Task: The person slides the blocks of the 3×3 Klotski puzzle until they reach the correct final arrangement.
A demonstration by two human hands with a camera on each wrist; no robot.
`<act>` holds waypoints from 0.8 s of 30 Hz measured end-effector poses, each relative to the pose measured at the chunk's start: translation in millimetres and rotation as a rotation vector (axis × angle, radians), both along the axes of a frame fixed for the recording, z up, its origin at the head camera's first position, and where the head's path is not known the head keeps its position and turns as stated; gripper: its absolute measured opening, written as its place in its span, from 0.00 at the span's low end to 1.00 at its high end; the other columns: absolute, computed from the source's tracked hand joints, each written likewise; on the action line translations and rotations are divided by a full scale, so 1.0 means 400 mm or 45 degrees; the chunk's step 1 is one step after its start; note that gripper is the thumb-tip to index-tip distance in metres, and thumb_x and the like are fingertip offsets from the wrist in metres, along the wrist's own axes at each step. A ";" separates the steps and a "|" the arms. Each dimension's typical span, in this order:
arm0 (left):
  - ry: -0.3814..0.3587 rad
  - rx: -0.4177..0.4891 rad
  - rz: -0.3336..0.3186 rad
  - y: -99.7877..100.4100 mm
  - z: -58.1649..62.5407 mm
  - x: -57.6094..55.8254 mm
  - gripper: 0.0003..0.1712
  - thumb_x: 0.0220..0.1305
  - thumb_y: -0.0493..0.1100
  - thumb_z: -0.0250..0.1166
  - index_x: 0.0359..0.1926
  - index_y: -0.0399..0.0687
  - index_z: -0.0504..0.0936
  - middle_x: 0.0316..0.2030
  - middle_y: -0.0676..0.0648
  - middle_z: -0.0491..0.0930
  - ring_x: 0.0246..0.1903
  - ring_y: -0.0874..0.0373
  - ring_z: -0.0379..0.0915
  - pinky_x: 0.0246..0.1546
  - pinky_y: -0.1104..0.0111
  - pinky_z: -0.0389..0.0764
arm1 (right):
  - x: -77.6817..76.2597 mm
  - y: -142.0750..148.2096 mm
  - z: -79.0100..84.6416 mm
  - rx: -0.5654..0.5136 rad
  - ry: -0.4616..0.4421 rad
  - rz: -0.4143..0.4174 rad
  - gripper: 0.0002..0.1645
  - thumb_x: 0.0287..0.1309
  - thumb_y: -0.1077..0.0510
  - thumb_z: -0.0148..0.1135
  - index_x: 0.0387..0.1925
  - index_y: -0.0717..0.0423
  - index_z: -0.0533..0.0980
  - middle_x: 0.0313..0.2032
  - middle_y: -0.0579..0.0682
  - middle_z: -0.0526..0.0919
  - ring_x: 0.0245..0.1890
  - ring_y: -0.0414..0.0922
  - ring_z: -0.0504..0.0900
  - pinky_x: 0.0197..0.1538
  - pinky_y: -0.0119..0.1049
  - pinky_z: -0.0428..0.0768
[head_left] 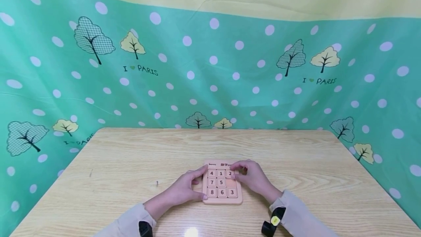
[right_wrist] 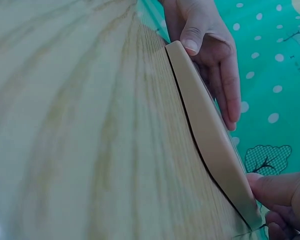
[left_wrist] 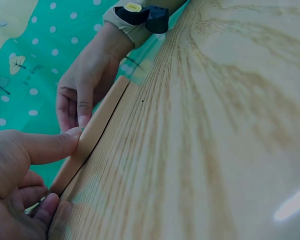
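Observation:
A pink number sliding puzzle (head_left: 222,201) lies flat on the table. Its rows read 4, 1, 2, then 7, 5 and a gap at the right, then 8, 6, 3. My left hand (head_left: 185,187) holds the puzzle's left side, thumb at the near corner and index finger toward the far corner. From the right, my right hand (head_left: 254,178) reaches over the frame, with its index finger and thumb around the 2 tile (head_left: 230,173). The left wrist view shows the left thumb (left_wrist: 55,147) against the puzzle's edge (left_wrist: 97,122); the number face is hidden there.
The wood-grain table (head_left: 131,156) extends around the puzzle. A tiny object (head_left: 156,183) lies left of the left hand. Behind the table hangs a green dotted cloth (head_left: 213,83) with printed trees. Dark straps with small devices (head_left: 273,222) sit on both wrists.

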State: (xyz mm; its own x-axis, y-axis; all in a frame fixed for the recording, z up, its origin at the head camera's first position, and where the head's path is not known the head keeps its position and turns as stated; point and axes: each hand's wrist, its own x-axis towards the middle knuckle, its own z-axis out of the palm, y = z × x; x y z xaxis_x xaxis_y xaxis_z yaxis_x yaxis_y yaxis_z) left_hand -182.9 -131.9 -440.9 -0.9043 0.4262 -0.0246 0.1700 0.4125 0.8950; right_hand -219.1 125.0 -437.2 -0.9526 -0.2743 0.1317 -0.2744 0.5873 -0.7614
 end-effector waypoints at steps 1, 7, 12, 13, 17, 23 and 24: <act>0.005 -0.005 0.001 0.000 -0.001 0.000 0.54 0.43 0.45 0.76 0.71 0.46 0.57 0.61 0.37 0.64 0.51 0.52 0.65 0.53 0.64 0.68 | 0.001 0.000 0.001 0.002 0.000 0.001 0.13 0.44 0.62 0.71 0.36 0.49 0.83 0.31 0.42 0.79 0.32 0.41 0.71 0.37 0.31 0.71; 0.017 -0.003 0.002 0.000 0.002 0.003 0.54 0.43 0.44 0.76 0.70 0.45 0.58 0.61 0.37 0.64 0.51 0.51 0.65 0.53 0.61 0.68 | 0.014 0.008 0.006 -0.020 -0.002 0.030 0.13 0.45 0.58 0.72 0.38 0.48 0.83 0.36 0.42 0.82 0.36 0.42 0.72 0.40 0.33 0.71; 0.026 0.013 -0.001 0.000 0.006 0.007 0.54 0.43 0.43 0.76 0.70 0.45 0.58 0.62 0.36 0.63 0.51 0.50 0.65 0.54 0.58 0.68 | 0.039 0.017 0.009 -0.072 -0.052 0.108 0.13 0.47 0.57 0.71 0.38 0.50 0.83 0.37 0.44 0.83 0.36 0.43 0.73 0.39 0.31 0.71; 0.030 0.012 -0.001 -0.001 0.006 0.007 0.54 0.43 0.43 0.76 0.70 0.45 0.58 0.63 0.36 0.63 0.51 0.50 0.65 0.54 0.57 0.68 | 0.045 0.018 0.010 -0.084 -0.067 0.121 0.13 0.47 0.57 0.71 0.38 0.51 0.83 0.37 0.45 0.83 0.35 0.43 0.73 0.39 0.31 0.71; 0.041 0.018 -0.007 -0.002 0.009 0.008 0.54 0.42 0.42 0.76 0.70 0.44 0.58 0.65 0.37 0.61 0.51 0.50 0.66 0.55 0.54 0.68 | 0.061 0.021 0.010 -0.114 -0.105 0.144 0.13 0.47 0.56 0.71 0.38 0.52 0.83 0.35 0.46 0.82 0.33 0.42 0.73 0.37 0.30 0.72; 0.040 0.016 -0.010 -0.001 0.008 0.007 0.54 0.43 0.42 0.76 0.70 0.44 0.58 0.64 0.37 0.62 0.50 0.51 0.66 0.54 0.56 0.68 | 0.080 0.029 0.010 -0.107 -0.149 0.159 0.15 0.45 0.55 0.72 0.38 0.52 0.83 0.33 0.45 0.80 0.31 0.41 0.71 0.35 0.30 0.71; 0.040 0.015 -0.010 0.000 0.008 0.006 0.54 0.43 0.42 0.76 0.70 0.44 0.58 0.64 0.37 0.62 0.50 0.51 0.66 0.55 0.56 0.68 | 0.084 0.031 0.011 -0.109 -0.152 0.164 0.15 0.45 0.55 0.72 0.38 0.52 0.83 0.33 0.45 0.80 0.31 0.42 0.71 0.35 0.30 0.71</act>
State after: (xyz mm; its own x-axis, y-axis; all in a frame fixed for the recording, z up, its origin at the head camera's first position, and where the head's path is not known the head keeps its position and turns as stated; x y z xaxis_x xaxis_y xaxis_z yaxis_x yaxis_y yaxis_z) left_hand -180.4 -132.1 -437.7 -0.9010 0.4337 0.0085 0.2013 0.4006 0.8939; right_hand -185.6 137.3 -432.9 -0.9204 -0.3879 0.0482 -0.2483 0.4849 -0.8386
